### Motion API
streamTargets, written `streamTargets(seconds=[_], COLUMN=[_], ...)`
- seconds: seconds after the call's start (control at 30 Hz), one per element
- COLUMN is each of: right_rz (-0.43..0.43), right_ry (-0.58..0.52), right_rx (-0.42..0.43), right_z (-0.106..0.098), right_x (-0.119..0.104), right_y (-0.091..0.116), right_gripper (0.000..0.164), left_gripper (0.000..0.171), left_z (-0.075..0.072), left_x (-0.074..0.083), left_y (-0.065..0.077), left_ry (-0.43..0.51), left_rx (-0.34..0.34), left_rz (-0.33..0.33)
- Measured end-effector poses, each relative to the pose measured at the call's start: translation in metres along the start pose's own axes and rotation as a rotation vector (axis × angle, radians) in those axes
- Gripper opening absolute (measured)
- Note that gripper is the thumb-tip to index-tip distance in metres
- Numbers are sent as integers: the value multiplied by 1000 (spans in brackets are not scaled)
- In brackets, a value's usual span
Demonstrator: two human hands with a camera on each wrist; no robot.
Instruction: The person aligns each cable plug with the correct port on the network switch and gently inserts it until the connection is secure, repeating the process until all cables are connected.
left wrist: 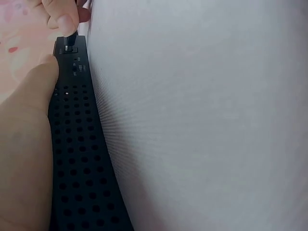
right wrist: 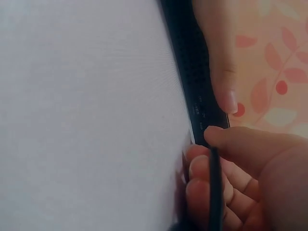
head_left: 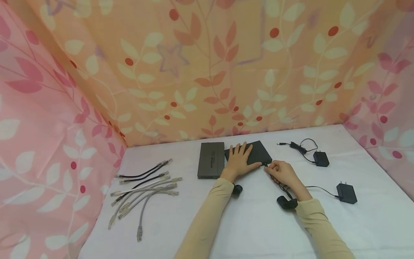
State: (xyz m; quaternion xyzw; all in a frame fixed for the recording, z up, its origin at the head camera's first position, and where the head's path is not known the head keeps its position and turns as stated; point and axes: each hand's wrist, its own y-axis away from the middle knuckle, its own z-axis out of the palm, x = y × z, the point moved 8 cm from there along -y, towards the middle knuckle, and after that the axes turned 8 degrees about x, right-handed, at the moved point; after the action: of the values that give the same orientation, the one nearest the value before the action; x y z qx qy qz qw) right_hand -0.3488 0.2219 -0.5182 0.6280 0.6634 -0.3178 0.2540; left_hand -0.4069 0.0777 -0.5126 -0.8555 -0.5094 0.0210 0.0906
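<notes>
A flat black box [head_left: 262,154] with a perforated edge lies near the back of the table. My left hand [head_left: 238,162] rests on top of it, fingers spread, its thumb along the near edge. At the box's right corner my right hand [head_left: 284,174] pinches a black power plug [left wrist: 70,39] between thumb and fingers. In the left wrist view the plug's tip is right at the socket, beside a small on/off switch [left wrist: 75,68]. A thin cord runs from under the right hand to a black power adapter [head_left: 346,193] lying at the right.
Left of the black box, close beside it, lies a dark grey Netgear box [head_left: 211,160]. Several grey network cables [head_left: 142,216] and black network cables [head_left: 142,175] are spread at the left. A second power adapter [head_left: 321,158] with a bundled cord lies back right. Patterned cloth [head_left: 207,72] hangs behind.
</notes>
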Motion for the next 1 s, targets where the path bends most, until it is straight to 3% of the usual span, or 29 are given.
streamTargets(seconds=[0.73, 1.0], right_rz=[-42, -13], right_ry=[5, 20], right_rx=[161, 199], right_z=[-1, -2], right_x=[-10, -11], right_y=[0, 1], right_gripper=[22, 22], left_gripper=[84, 83], left_z=[-4, -5], left_x=[0, 1], left_y=[1, -1], left_ry=[28, 68], left_rx=[-47, -60], left_rz=[13, 34])
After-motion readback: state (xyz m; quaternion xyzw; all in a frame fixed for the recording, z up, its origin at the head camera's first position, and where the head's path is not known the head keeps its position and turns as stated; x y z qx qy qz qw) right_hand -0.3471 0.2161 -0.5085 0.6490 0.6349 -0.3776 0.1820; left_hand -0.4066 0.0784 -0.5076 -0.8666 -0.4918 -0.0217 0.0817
